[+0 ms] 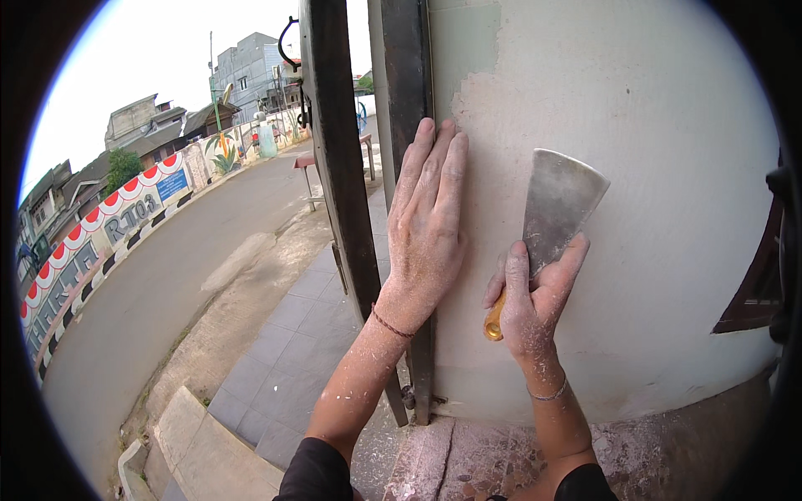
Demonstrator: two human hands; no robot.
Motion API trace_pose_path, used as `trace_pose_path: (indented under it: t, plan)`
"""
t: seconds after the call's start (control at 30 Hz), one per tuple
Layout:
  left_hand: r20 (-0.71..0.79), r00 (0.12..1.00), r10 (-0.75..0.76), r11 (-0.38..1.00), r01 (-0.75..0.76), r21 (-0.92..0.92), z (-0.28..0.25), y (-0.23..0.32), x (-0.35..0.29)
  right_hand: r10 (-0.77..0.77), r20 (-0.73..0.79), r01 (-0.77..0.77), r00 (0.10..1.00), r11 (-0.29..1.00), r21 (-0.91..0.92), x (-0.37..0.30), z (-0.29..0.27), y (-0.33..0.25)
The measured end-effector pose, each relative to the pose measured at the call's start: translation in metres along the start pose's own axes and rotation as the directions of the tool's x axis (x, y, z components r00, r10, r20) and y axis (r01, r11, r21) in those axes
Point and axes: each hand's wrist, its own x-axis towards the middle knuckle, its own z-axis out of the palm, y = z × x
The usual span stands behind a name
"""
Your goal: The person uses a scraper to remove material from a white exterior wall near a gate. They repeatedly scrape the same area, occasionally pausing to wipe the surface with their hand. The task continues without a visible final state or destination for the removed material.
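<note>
My right hand (532, 305) is closed round a scraper (561, 200) with a wide metal blade and a yellowish handle (494, 318). The blade points upward in front of the pale wall (668, 167); I cannot tell whether it touches the surface. My left hand (428, 209) lies flat with its fingers stretched upward, at the wall's left edge and over the dark door frame (409, 63). It holds nothing. Pale dust coats both hands and speckles the forearms. Near the top of the wall, a greenish patch (464, 42) meets a lighter area along a ragged edge.
A dark door edge (342, 167) stands open left of the frame. Beyond it lie grey tiles (288, 313), a road (167, 275) and a painted wall (109, 225). Dust covers the floor (501, 447) below me. A dark-framed opening (752, 292) is at the right.
</note>
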Motion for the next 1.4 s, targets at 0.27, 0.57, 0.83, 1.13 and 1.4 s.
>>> trace_pose_path:
  t: [0.27,0.57,0.83,1.13,1.4]
  plan:
    - [0.021,0.967,0.255,0.962,-0.256,0.092,-0.024,-0.004,0.047,0.050,0.137,-0.042,0.989,0.997,-0.065,0.083,0.012,-0.080]
    - [-0.094,0.940,0.327,0.943,-0.331,-0.029,-0.007,-0.012,0.108,0.123,0.160,-0.086,0.979,0.973,-0.216,0.139,0.038,-0.115]
    - [-0.201,0.939,0.278,0.953,-0.297,-0.067,-0.001,-0.006,0.131,0.197,0.146,-0.154,0.970,0.952,-0.263,0.151,0.046,-0.131]
    - [-0.208,0.966,0.152,0.963,-0.192,-0.187,0.000,-0.005,0.132,0.210,0.114,-0.192,0.971,0.970,-0.149,0.157,0.060,-0.134]
    - [-0.108,0.984,0.142,0.954,-0.165,-0.251,-0.010,-0.012,0.123,0.261,0.080,-0.247,0.962,0.957,-0.154,0.146,0.067,-0.131]
